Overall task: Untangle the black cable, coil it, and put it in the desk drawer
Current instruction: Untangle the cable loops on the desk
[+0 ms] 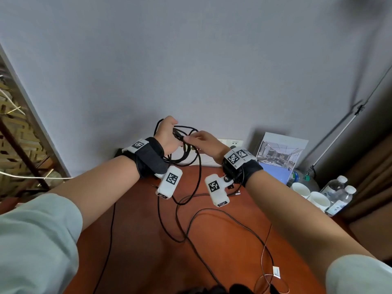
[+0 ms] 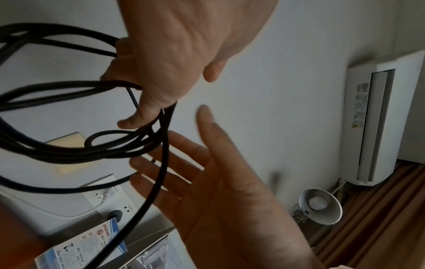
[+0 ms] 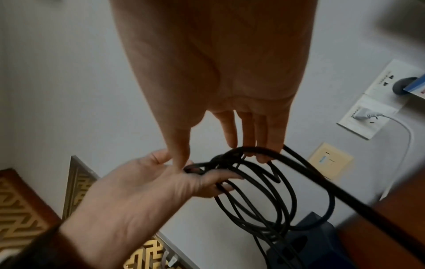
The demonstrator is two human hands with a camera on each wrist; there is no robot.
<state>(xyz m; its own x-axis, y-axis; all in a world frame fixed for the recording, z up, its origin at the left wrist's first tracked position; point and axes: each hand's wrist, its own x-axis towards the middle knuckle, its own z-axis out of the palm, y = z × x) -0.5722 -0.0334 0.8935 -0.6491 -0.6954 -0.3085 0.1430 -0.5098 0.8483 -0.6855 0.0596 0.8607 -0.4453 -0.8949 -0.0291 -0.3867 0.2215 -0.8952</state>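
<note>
The black cable (image 1: 178, 134) is gathered into several loose loops held up in front of the wall, above the far edge of the reddish-brown desk (image 1: 137, 240). My left hand (image 1: 167, 134) grips the top of the loops with curled fingers; in the left wrist view that hand (image 2: 174, 54) holds the bundle (image 2: 69, 154). My right hand (image 1: 206, 143) is just to its right, fingers straight, with one strand lying across them (image 2: 218, 191). In the right wrist view the cable (image 3: 243, 149) crosses the right fingertips. A free length trails down onto the desk. No drawer is in view.
A brochure stand (image 1: 280, 153), white cups (image 1: 301, 189) and water bottles (image 1: 337, 194) stand at the desk's right rear. Wall sockets (image 1: 231, 143) sit behind the hands. A thin reddish wire with a white tag (image 1: 275, 271) lies on the near right of the desk.
</note>
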